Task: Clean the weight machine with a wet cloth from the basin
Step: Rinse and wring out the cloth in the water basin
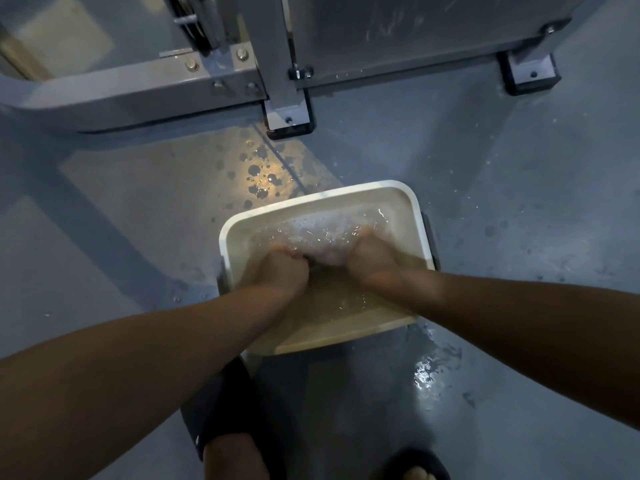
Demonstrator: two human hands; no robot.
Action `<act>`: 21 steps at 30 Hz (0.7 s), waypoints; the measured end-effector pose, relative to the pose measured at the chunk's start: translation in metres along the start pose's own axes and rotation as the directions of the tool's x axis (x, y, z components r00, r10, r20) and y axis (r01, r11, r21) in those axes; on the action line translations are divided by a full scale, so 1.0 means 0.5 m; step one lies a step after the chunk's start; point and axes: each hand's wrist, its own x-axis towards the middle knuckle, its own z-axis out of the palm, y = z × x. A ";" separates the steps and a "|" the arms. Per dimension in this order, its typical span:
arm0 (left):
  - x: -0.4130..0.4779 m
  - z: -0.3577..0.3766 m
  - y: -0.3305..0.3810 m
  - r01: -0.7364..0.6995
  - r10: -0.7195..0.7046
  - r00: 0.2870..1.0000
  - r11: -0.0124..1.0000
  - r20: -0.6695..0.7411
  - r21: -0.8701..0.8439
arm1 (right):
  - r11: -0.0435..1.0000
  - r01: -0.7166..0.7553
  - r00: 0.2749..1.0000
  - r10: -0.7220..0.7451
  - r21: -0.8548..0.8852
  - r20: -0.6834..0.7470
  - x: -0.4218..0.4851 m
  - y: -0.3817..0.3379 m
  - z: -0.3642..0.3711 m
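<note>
Cloth (329, 249) in basin (346, 188), under bubbly water (332, 301). Pale, bunched up, hard to see through foam. Left grip (282, 271) curled tight round one end. Right grip (372, 258) curled round other end. Both low in water, likely to soak and rub cloth before wiping. Basin sits on floor (519, 202) at 6 o'clock of machine (277, 64), near it, so wet cloth has short trip. Machine grey metal, drops on its panel. Puddles (429, 372) at 11 and 5 o'clock of basin: slippy.
</note>
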 end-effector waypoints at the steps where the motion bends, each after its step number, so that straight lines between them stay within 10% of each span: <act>1: -0.002 0.007 0.005 0.038 -0.031 0.996 0.995 0.079 -0.089 | 1.000 -0.014 0.995 0.013 0.008 0.100 -0.005 -0.012 0.002; 4: -0.027 0.009 0.025 0.214 -0.119 0.965 0.871 0.234 -0.441 | 0.967 -0.001 0.959 -0.071 0.255 0.275 -0.055 -0.034 0.009; 8: -0.018 -0.010 0.028 0.304 -0.164 0.936 0.820 0.311 -0.485 | 0.821 -0.029 0.941 -0.170 0.570 0.292 -0.128 -0.061 -0.002; 13: -0.036 -0.008 0.052 0.416 -0.201 0.868 0.794 0.454 -0.444 | 0.870 0.295 0.954 -0.291 0.394 -0.072 -0.137 -0.071 0.000; 19: -0.056 0.032 0.079 0.347 -0.076 0.876 0.785 0.476 -0.514 | 0.964 0.032 0.979 0.023 0.265 -0.203 -0.056 -0.073 -0.025; 21: -0.045 0.018 0.077 0.287 -0.024 0.902 0.778 0.431 -0.559 | 0.950 0.132 0.974 -0.071 0.283 -0.213 -0.092 -0.087 -0.017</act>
